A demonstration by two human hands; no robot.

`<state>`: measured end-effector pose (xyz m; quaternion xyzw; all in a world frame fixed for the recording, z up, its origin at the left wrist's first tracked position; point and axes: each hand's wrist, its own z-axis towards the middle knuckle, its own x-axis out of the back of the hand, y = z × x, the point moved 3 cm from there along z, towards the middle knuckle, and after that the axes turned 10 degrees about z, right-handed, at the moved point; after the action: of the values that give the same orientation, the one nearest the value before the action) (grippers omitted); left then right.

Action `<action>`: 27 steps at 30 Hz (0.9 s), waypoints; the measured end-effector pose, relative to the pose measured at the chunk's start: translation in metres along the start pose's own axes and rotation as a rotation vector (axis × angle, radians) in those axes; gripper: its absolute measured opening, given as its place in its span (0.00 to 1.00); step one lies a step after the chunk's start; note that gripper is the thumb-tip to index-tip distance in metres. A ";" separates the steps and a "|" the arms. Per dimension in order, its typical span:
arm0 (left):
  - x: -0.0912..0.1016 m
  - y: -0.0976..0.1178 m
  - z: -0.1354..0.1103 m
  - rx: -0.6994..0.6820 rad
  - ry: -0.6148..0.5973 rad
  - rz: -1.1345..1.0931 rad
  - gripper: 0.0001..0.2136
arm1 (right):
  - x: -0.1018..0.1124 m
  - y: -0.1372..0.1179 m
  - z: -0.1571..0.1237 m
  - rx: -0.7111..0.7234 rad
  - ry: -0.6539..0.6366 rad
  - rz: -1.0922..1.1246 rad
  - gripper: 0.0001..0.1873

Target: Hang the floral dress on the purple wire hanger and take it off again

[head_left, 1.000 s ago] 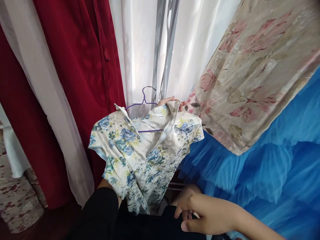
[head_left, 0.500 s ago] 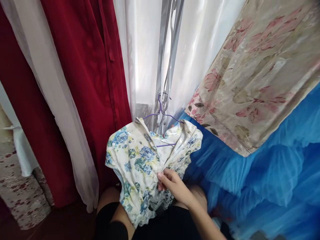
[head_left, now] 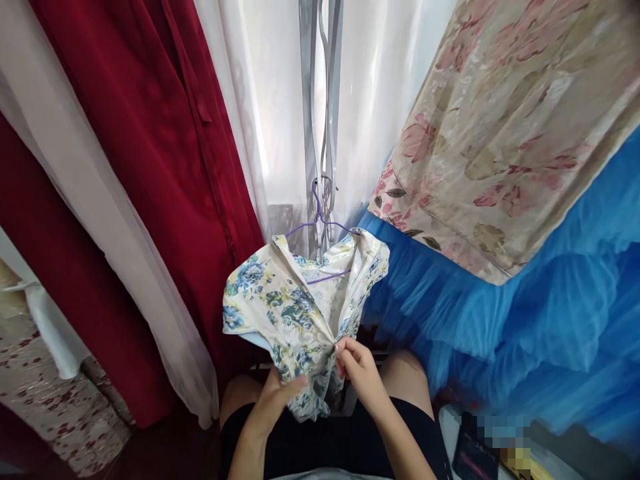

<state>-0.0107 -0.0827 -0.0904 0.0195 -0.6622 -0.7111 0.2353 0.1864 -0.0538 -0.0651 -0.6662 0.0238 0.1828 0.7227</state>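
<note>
A white shirt with blue and yellow flowers (head_left: 290, 307) hangs on a purple wire hanger (head_left: 320, 217), whose hook is caught on a grey metal pole (head_left: 320, 120). My left hand (head_left: 280, 393) grips the lower left part of the shirt's front. My right hand (head_left: 353, 363) pinches the edge of the shirt's front opening, fingers closed on the cloth. Both hands meet at the middle of the shirt, above my knees in black shorts.
A dark red garment (head_left: 165, 167) and white sheer curtains (head_left: 250, 100) hang to the left and behind. A beige cloth with pink flowers (head_left: 500, 133) hangs at the upper right over a blue tulle fabric (head_left: 525, 320). A patterned floor mat (head_left: 45, 400) lies lower left.
The hanger went from my left hand onto the pole. My left hand then came down to the shirt's lower front, and my right hand rose from my lap to the opening.
</note>
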 end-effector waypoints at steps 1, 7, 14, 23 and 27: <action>0.003 -0.009 0.005 0.037 -0.008 0.039 0.17 | 0.002 -0.003 -0.002 0.010 0.016 -0.001 0.14; 0.016 -0.029 0.014 -0.099 0.582 0.123 0.24 | -0.006 -0.018 -0.017 0.000 0.033 0.003 0.12; -0.049 0.021 -0.038 -0.442 0.128 0.182 0.14 | -0.031 -0.011 -0.019 -0.046 0.021 0.067 0.13; -0.051 0.035 -0.035 -0.438 -0.044 0.286 0.08 | -0.031 -0.049 0.022 0.007 0.178 0.310 0.10; -0.053 0.042 -0.032 -0.454 -0.127 0.388 0.09 | -0.035 -0.096 0.076 0.114 0.133 0.234 0.13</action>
<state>0.0606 -0.0938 -0.0692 -0.2052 -0.4911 -0.7825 0.3232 0.1666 0.0072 0.0443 -0.6274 0.1593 0.2197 0.7298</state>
